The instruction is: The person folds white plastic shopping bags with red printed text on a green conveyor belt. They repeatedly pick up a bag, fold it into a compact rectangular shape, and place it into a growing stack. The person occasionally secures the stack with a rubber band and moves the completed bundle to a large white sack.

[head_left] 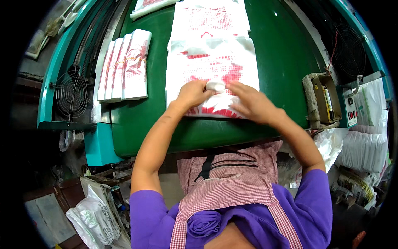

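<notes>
A stack of white plastic bags [213, 66] with red print lies flat on the green conveyor surface [282, 54]. My left hand [192, 93] rests on the near part of the stack, fingers closed around a small white roll [215, 85]. My right hand [251, 101] lies flat on the stack just right of the roll, fingers spread and pressing the bags down. More printed bags [211, 16] stretch away behind the stack.
Several folded bundles of printed bags [124, 66] lie in a row at the left of the belt. A wire-guarded fan [71, 94] sits at the left, a control box with red buttons [350, 111] at the right. Piles of white bags [365, 145] are at right.
</notes>
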`<state>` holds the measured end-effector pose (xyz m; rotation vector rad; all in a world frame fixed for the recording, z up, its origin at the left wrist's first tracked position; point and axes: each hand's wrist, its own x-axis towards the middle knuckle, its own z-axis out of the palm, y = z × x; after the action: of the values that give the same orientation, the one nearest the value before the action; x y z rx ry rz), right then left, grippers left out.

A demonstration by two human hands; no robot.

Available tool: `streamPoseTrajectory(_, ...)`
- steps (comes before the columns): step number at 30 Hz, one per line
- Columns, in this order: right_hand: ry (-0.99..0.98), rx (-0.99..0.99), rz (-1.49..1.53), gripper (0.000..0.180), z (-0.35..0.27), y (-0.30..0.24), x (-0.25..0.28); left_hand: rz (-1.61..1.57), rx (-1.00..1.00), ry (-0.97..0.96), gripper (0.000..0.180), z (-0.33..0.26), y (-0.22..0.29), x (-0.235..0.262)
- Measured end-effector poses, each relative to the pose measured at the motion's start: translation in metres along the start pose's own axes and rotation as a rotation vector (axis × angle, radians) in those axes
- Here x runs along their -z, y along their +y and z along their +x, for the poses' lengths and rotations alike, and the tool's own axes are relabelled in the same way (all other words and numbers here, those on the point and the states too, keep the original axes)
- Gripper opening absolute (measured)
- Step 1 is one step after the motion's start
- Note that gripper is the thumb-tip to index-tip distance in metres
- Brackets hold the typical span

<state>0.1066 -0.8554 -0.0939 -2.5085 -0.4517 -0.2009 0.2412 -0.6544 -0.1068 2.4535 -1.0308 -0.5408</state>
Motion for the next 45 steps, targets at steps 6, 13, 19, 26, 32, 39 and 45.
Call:
streamPoseTrajectory(6, -0.030, -0.013, -0.267, 0.069, -0.025, 0.009, -0.034, 0.264, -0.487, 0.386, 0.054, -0.053, 0.012, -0.019)
streamPoseTrajectory(13, 0.216, -0.247, 0.839, 0.058, -0.072, -0.047, -0.027, 0.320, -0.318, 0.289, 0.034, -0.036, 0.015, -0.029)
streamPoseTrajectory(19, 0.515, -0.582, 1.876, 0.046, -0.056, -0.001, -0.017, 0.032, -0.367, -0.024, 0.032, -0.061, -0.002, -0.005)
streamPoseTrajectory(26, -0.090, -0.071, 0.681, 0.056, -0.075, 0.005, -0.011, 0.167, -0.373, -0.187, 0.031, -0.085, 0.003, 0.015)
streamPoseTrajectory(32, -0.251, 0.379, -0.173, 0.051, -0.041, 0.033, 0.013, 0.514, -0.692, 0.145, 0.026, -0.079, 0.037, 0.020)
streamPoseTrajectory(39, -0.526, 0.329, -0.100, 0.053, -0.031, 0.025, 0.026, 0.431, -0.444, -0.251, 0.020, -0.057, 0.025, 0.022)
streamPoseTrajectory(45, -0.429, -0.189, 0.005, 0.076, -0.051, -0.037, 0.032, 0.394, -0.329, -0.235, 0.037, -0.083, 0.057, -0.009)
